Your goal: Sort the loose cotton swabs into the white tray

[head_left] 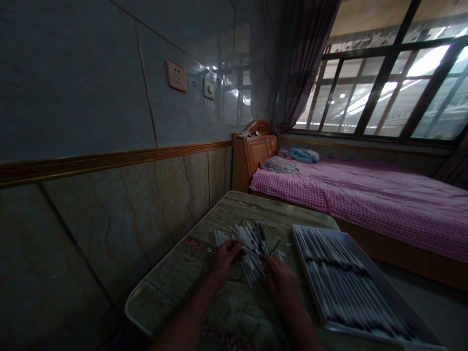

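Observation:
A thin white pen-like stick (250, 251) spans the gap between my two hands over the table. My left hand (225, 257) pinches its left end, and my right hand (280, 279) has its fingers closed round the right end. Beneath and behind them lies a loose pile of white tubes (249, 273), partly covered by the hands. Several slim dark pieces (262, 233) lie at the far side of this pile. To the right, a pale shallow tray (317, 303) holds rows of white sticks with dark ends (343, 278); their exact kind is too dim to tell.
The stone-patterned table (175, 285) has rounded corners and stands close to the tiled wall (161, 200). Beyond it is a bed (329, 183) with a pink checked cover and a wooden headboard (258, 152). A window (369, 92) lies behind the bed.

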Motion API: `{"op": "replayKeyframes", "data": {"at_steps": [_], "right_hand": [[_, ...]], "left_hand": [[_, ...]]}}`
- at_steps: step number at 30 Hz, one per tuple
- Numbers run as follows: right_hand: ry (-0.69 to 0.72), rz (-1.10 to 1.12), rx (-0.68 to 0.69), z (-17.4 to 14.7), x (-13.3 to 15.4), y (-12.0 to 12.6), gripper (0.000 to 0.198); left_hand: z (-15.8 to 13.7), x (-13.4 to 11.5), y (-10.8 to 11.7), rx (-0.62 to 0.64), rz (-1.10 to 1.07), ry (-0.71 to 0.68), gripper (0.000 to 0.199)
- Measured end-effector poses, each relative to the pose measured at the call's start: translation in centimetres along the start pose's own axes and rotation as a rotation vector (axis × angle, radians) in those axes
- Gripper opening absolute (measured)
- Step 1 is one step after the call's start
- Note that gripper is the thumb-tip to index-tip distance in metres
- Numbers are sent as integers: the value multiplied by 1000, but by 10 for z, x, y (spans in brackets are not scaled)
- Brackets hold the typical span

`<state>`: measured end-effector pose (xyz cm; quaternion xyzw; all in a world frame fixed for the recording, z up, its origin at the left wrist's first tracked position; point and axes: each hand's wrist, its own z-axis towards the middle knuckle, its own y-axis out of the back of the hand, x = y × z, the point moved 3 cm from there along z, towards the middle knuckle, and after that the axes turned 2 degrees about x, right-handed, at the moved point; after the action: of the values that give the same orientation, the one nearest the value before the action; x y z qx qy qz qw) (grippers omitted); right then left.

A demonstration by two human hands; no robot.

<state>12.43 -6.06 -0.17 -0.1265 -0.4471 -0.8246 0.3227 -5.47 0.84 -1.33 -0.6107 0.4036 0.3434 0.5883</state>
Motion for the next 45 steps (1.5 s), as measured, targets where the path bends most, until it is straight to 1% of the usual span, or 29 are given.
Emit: {"op": "replayKeyframes", "data": {"at_steps": [3,5,7,10,13,14,16,19,22,23,24,27,30,31,32,34,37,42,45], "right_hand": [[-73,24,30,0,0,-2,32],[-175,102,42,-1,0,-7,33],[-294,228,43,-1,1,-14,34],[-447,492,49,2,0,-25,34],[-590,714,113,5,-1,-32,32],[-617,756,134,6,0,-32,31],[-600,771,152,8,2,-29,29],[-510,632,215,12,7,-20,22],[-496,416,312,15,6,-4,16],[-493,359,317,16,4,5,16],[-488,311,305,17,0,16,17],[-468,170,164,16,-20,59,20],[-514,-47,18,6,-51,99,25],[-542,-115,-28,3,-61,109,27],[-563,-170,-39,1,-70,115,28],[-611,-266,-11,1,-87,121,30],[-642,-351,35,9,-101,119,29],[-654,-407,45,28,-115,109,30],[-633,-416,41,35,-119,107,31]], "left_hand": [[-2,0,0,2,32,-8,50],[-3,-1,0,-13,52,-27,49],[-4,-3,1,-23,74,-50,49],[-4,-6,2,-33,116,-89,46],[-2,-5,3,-38,155,-103,46],[-1,-5,3,-42,159,-106,46],[1,-3,2,-61,148,-113,47],[2,-3,0,-68,118,-112,52],[-1,-4,-4,0,108,-97,58],[-2,-5,-4,22,98,-94,60],[-3,-6,-4,31,83,-94,61],[-4,-9,0,-6,59,-123,61],[-5,-9,2,-69,106,-158,57],[-5,-8,1,-76,128,-161,56],[-5,-8,-1,-78,148,-162,55],[-6,-8,-5,-71,176,-164,53],[-8,-9,-8,-64,187,-181,51],[-8,-11,-4,-101,189,-209,49],[-7,-10,-2,-119,188,-212,49]]}}
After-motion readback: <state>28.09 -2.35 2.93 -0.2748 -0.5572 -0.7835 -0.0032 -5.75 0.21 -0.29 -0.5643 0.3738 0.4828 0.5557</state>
